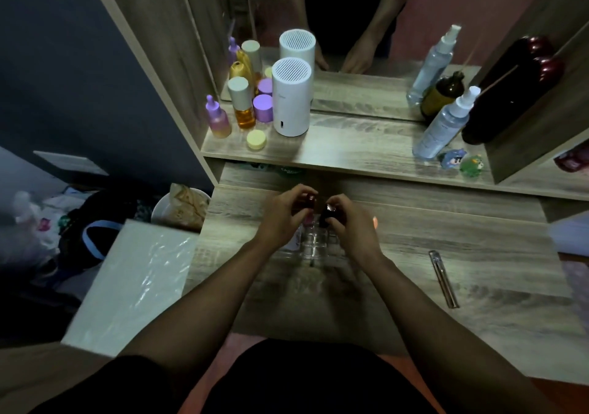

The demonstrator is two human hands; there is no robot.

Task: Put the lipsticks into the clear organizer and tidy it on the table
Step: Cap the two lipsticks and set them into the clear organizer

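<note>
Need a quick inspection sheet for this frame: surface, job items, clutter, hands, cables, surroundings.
Surface: wood-grain table, dim light.
Job's things: clear organizer between the hands; dark lipstick in left hand, another lipstick in right; slim tube lies loose at right.
Clutter: white cylinder, purple dropper bottle, spray bottle on the upper shelf.
Grippers: left hand and right hand each closed on a lipstick.
Cables: nothing seen.
Surroundings: mirror behind; floor mess left.
</note>
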